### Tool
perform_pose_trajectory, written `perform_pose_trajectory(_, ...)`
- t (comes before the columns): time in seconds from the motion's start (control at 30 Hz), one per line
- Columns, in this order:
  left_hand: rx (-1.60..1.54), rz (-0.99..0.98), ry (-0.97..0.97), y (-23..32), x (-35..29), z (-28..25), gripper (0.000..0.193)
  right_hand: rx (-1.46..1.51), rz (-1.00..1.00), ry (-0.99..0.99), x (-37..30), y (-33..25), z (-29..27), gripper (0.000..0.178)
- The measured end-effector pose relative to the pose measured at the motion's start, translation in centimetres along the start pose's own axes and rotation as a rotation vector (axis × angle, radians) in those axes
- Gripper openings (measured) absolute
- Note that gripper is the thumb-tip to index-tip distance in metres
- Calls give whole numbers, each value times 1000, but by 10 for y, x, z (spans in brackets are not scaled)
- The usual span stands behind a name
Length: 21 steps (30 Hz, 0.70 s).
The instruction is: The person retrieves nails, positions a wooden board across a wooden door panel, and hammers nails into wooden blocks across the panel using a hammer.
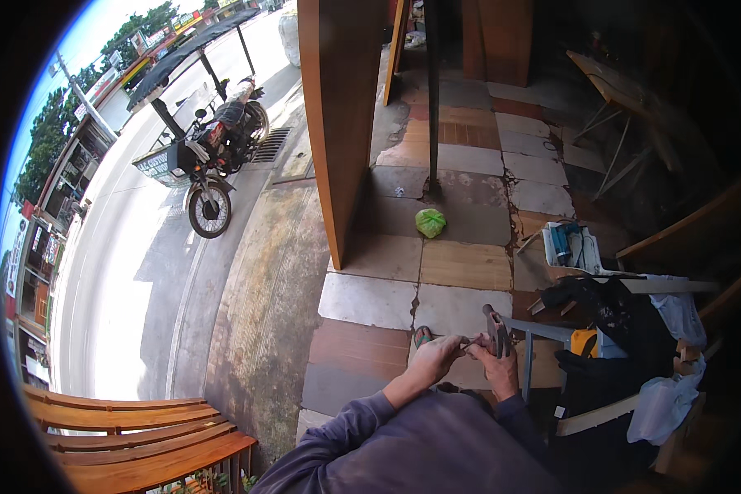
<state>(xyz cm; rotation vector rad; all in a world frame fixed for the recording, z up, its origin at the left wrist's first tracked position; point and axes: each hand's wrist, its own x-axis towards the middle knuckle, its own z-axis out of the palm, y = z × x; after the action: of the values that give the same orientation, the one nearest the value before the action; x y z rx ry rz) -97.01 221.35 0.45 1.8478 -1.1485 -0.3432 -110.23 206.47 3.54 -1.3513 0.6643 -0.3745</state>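
Note:
In front of my torso, my two hands meet with their fingertips close together. My right hand [499, 369] is closed around a dark, long hand tool [495, 323], which points up and away from me; its exact kind is too small to tell. My left hand [436, 359] is closed in a pinch beside it, and whatever small thing sits between its fingers is hidden. A sandalled foot [422, 336] shows just beyond my left hand.
A cluttered bench [626, 286] with dark cloth, plastic bags and a yellow tool [583, 342] stands at my right. A green plastic bag [430, 222] lies on the tiled floor ahead. A wooden panel [337, 140] stands upright; a slatted bench [156, 449] is lower left.

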Motion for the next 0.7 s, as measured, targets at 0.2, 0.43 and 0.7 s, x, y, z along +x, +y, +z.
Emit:
perform_pose_trajectory(0.2,157,-277,76,-93,37,-40,21,291,-108,-121,97,-57,2,33)
perform_pose_trajectory(0.43,42,-605,332,-178,60,-90,13,846,-853,-855,166,-261,38,49)
perform_pose_trajectory(0.7,64,-523,72,-218,209,-65,20,858,-986,-39,186,-367,56,42)
